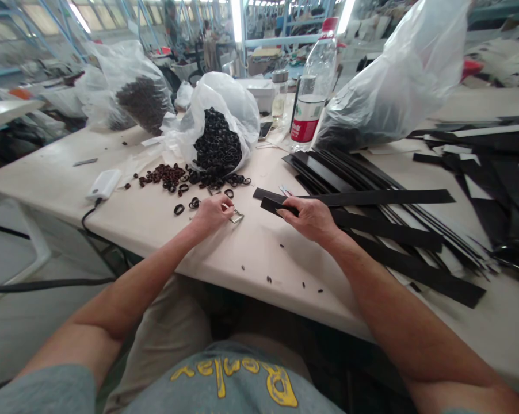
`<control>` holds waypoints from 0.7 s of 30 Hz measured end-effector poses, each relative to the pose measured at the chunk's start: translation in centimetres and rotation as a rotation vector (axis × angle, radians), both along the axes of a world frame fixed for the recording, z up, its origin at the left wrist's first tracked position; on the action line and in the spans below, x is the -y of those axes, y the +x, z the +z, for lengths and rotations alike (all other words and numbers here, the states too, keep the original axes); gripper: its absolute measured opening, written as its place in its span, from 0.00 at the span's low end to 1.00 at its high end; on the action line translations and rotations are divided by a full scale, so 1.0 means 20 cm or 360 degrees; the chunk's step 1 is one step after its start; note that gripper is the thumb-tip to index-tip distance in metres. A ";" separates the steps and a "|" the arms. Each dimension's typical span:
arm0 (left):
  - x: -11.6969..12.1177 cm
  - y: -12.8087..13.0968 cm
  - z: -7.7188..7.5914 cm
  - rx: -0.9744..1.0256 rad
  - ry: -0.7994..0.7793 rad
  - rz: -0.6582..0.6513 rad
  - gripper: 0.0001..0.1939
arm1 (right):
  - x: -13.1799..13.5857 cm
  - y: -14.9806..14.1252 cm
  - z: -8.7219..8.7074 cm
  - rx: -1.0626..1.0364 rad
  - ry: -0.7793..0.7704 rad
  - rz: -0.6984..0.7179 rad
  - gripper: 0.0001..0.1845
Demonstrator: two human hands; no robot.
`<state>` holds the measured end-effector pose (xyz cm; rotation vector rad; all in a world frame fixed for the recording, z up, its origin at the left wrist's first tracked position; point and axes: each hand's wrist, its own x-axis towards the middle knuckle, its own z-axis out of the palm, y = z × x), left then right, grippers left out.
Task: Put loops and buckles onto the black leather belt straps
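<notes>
Black strap is pinched in the right hand, metal buckle in the left hand.

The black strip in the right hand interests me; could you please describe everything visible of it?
The black strip looks flat, narrow and smooth, like leather or a synthetic, with a straight-cut end. The right hand grips it near that end, which points toward the left hand. Past the grip, it seems to continue among other strips.
</notes>
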<state>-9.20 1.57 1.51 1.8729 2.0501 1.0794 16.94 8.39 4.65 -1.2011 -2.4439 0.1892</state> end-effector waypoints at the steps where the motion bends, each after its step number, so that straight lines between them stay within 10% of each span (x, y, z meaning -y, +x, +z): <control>1: -0.01 0.00 -0.01 0.0153 0.0056 0.0016 0.03 | 0.00 0.00 0.00 -0.0016 -0.0033 0.0015 0.14; 9: -0.10 0.23 0.01 0.1665 0.0238 -0.0125 0.13 | 0.02 -0.02 -0.02 -0.0357 -0.0431 0.0308 0.13; 21: -0.16 0.38 0.02 0.2422 0.0274 -0.0217 0.12 | -0.03 -0.01 -0.07 -0.0517 -0.0604 0.0200 0.12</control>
